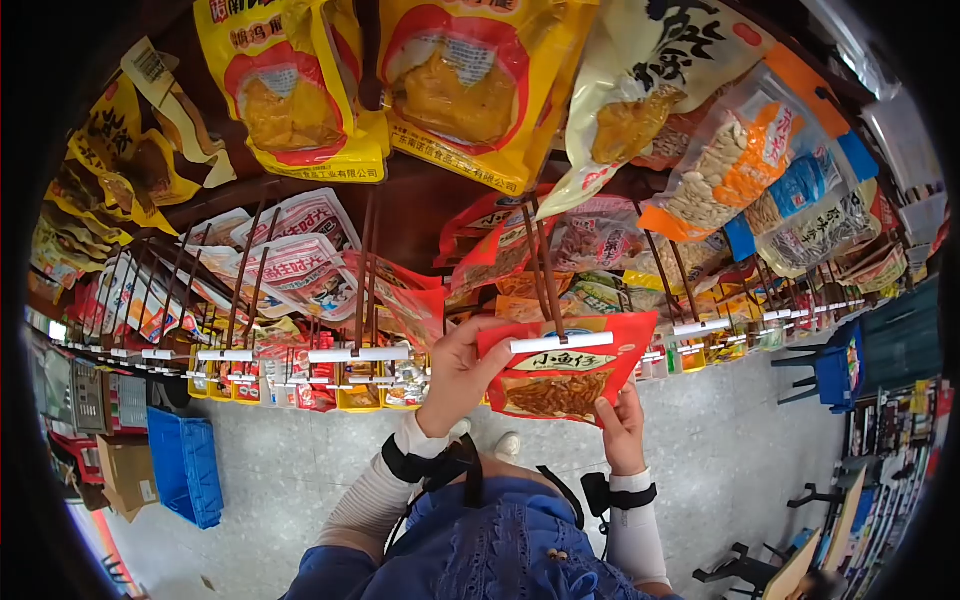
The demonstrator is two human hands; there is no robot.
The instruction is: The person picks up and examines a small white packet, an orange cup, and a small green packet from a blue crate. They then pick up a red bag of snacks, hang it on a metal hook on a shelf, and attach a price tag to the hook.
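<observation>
A red snack packet (556, 392) with Chinese lettering and a clear window showing brown pieces is held between my hands, at the front end of a display hook. My left hand (462, 372) grips its upper left side, thumb near the hook's white label holder (562, 342). Lower down, my right hand (622, 428) pinches the packet's right edge between thumb and fingers. The label holder crosses in front of the packet's upper part. Whether the packet hangs on the hook cannot be made out.
Brown hooks (540, 270) with white label ends stick out toward me. Yellow packets (480, 85), a nut bag (725, 165) and white-and-red packets (300, 265) hang around. On the floor (320, 470) stand a blue crate (186, 465), a cardboard box (128, 472) and a blue stool (832, 372).
</observation>
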